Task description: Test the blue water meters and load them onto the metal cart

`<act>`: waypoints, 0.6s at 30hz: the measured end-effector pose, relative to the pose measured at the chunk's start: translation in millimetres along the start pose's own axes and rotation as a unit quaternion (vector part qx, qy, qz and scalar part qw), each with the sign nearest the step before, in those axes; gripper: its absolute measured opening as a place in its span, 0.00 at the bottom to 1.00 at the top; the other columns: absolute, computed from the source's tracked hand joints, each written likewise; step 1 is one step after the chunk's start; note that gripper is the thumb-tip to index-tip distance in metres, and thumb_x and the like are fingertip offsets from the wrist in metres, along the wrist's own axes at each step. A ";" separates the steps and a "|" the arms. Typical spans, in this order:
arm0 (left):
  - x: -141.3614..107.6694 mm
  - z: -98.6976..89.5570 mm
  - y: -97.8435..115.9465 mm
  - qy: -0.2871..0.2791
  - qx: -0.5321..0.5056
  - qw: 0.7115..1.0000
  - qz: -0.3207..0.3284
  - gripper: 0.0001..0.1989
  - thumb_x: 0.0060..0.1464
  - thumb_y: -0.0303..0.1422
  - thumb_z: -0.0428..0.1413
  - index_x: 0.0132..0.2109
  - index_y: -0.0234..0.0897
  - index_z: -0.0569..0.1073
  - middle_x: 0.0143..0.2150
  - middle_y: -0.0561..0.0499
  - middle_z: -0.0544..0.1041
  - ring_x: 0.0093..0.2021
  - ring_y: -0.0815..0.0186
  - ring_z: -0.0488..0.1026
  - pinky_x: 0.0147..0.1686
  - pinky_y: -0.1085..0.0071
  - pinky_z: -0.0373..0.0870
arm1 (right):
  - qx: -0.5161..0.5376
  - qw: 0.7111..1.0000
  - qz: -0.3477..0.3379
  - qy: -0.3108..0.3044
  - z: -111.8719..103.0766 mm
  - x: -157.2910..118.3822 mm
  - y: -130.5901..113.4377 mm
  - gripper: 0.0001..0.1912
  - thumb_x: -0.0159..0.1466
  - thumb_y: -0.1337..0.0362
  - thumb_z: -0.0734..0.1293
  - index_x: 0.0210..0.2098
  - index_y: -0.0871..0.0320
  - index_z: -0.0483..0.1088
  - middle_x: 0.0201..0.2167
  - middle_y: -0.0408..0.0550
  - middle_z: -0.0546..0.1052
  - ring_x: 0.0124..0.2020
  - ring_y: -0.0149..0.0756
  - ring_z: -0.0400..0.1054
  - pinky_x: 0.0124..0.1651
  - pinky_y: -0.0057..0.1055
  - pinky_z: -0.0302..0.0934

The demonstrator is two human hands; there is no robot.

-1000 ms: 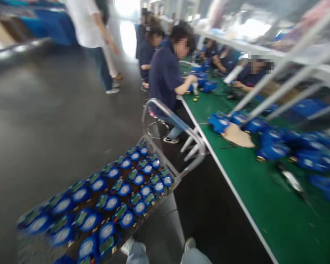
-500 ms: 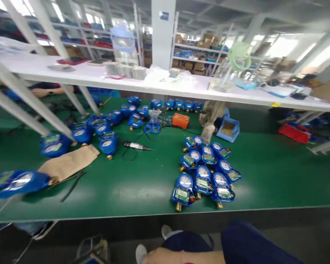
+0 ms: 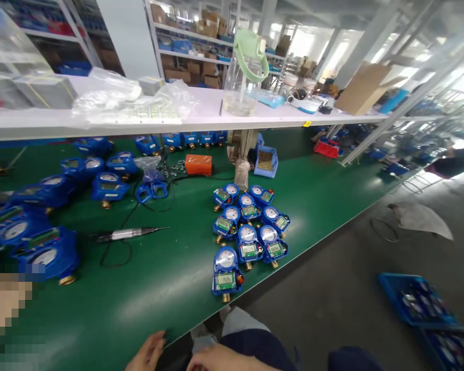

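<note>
My left hand [image 3: 149, 353] is at the bottom edge, by the front rim of the green table [image 3: 139, 288]. Its fingers are slightly bent and apart, with nothing visible in them. To its right, my right hand [image 3: 211, 357] lies low over my lap; its fingertips are cut off by the picture's edge. The nearest blue meter [image 3: 226, 273] stands beyond both hands, its green circuit board showing. Behind it sits a cluster of several similar meters [image 3: 249, 242]. A silver screwdriver [image 3: 127, 233] with a cable lies left of them, touched by neither hand.
More blue meters [image 3: 46, 252] stand at the left. Farther back are an orange box [image 3: 198, 164] and a blue bin [image 3: 265, 161] of small parts. A white shelf [image 3: 201, 123] crosses above the table. Blue crates [image 3: 417, 299] with meters stand on the floor at the right.
The view has swung to the right and nearer the meters. My left hand has come into view at the table's edge. The floor crates now show.
</note>
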State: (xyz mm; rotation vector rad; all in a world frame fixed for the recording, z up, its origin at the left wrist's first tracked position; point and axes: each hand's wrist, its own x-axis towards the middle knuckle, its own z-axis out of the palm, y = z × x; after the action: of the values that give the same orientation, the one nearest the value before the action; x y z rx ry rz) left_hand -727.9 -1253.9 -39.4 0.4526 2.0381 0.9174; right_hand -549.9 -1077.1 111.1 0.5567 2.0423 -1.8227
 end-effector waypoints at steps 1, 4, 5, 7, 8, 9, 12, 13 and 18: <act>10.1 4.5 11.4 -0.017 -0.004 1.000 0.006 0.15 0.45 0.52 0.49 0.37 0.53 0.70 0.40 0.51 0.80 0.42 0.52 0.77 0.47 0.58 0.71 | 0.027 1.000 0.006 0.003 -5.8 -7.5 -5.3 0.13 0.58 0.51 0.66 0.37 0.51 0.74 0.31 0.39 0.78 0.31 0.32 0.73 0.33 0.26 0.65; 32.1 22.4 57.9 -0.078 -0.043 0.996 0.016 0.20 0.49 0.53 0.49 0.43 0.47 0.70 0.41 0.48 0.79 0.42 0.53 0.77 0.46 0.58 0.71 | 0.067 0.998 0.015 0.012 -25.2 -29.9 -12.6 0.15 0.62 0.52 0.64 0.41 0.56 0.72 0.38 0.45 0.77 0.36 0.33 0.72 0.41 0.33 0.68; 37.6 28.5 74.8 -0.093 -0.058 0.994 0.017 0.22 0.50 0.53 0.49 0.44 0.44 0.70 0.42 0.47 0.79 0.42 0.53 0.77 0.45 0.58 0.71 | 0.073 0.997 0.015 0.016 -33.2 -36.7 -12.4 0.15 0.63 0.52 0.63 0.42 0.57 0.71 0.40 0.47 0.77 0.38 0.34 0.72 0.42 0.36 0.68; 47.4 38.6 106.4 -0.104 -0.083 0.991 0.017 0.25 0.50 0.54 0.50 0.46 0.40 0.69 0.44 0.45 0.78 0.43 0.54 0.76 0.44 0.59 0.72 | 0.083 0.996 0.017 0.014 -54.9 -49.2 -9.5 0.16 0.63 0.51 0.63 0.42 0.56 0.72 0.40 0.47 0.77 0.40 0.35 0.72 0.45 0.38 0.68; 51.9 42.0 120.7 -0.098 -0.093 0.991 0.017 0.26 0.49 0.54 0.51 0.46 0.39 0.70 0.45 0.44 0.78 0.43 0.54 0.76 0.43 0.60 0.72 | 0.090 0.996 0.018 0.012 -69.9 -55.2 -7.6 0.16 0.62 0.50 0.63 0.41 0.54 0.73 0.39 0.46 0.78 0.41 0.36 0.72 0.45 0.37 0.68; 55.9 44.1 134.5 -0.083 -0.103 0.991 0.018 0.26 0.49 0.54 0.52 0.46 0.38 0.70 0.45 0.44 0.78 0.44 0.54 0.76 0.43 0.61 0.72 | 0.104 0.994 0.018 0.012 -88.4 -61.3 -5.7 0.17 0.61 0.49 0.64 0.41 0.53 0.73 0.38 0.45 0.79 0.41 0.37 0.73 0.46 0.37 0.67; 62.6 46.1 180.5 0.000 -0.132 0.991 0.021 0.27 0.47 0.54 0.54 0.45 0.38 0.70 0.45 0.44 0.78 0.44 0.54 0.76 0.45 0.60 0.72 | 0.165 0.984 -0.002 0.074 -165.2 -79.9 0.2 0.19 0.60 0.49 0.65 0.44 0.53 0.72 0.42 0.46 0.78 0.45 0.40 0.72 0.51 0.39 0.65; 62.8 47.5 200.3 0.034 -0.144 0.989 0.021 0.27 0.47 0.54 0.54 0.45 0.37 0.70 0.44 0.43 0.78 0.43 0.54 0.76 0.45 0.60 0.72 | 0.174 0.977 -0.014 0.120 -196.3 -85.7 2.8 0.19 0.61 0.49 0.64 0.45 0.54 0.71 0.43 0.48 0.77 0.46 0.40 0.72 0.52 0.40 0.64; 73.2 86.2 331.1 0.081 -0.215 0.971 0.071 0.25 0.50 0.51 0.55 0.47 0.36 0.70 0.45 0.43 0.77 0.43 0.57 0.76 0.45 0.61 0.73 | 0.120 0.930 -0.016 0.348 -354.1 -100.9 29.8 0.18 0.60 0.49 0.64 0.41 0.56 0.70 0.42 0.51 0.77 0.47 0.43 0.70 0.55 0.44 0.61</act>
State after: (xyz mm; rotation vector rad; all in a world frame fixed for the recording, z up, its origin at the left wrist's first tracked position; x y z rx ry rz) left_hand -705.1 -950.8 134.0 0.2920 1.8919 1.4842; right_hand -446.8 -728.5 176.5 1.4172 2.2393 -2.1126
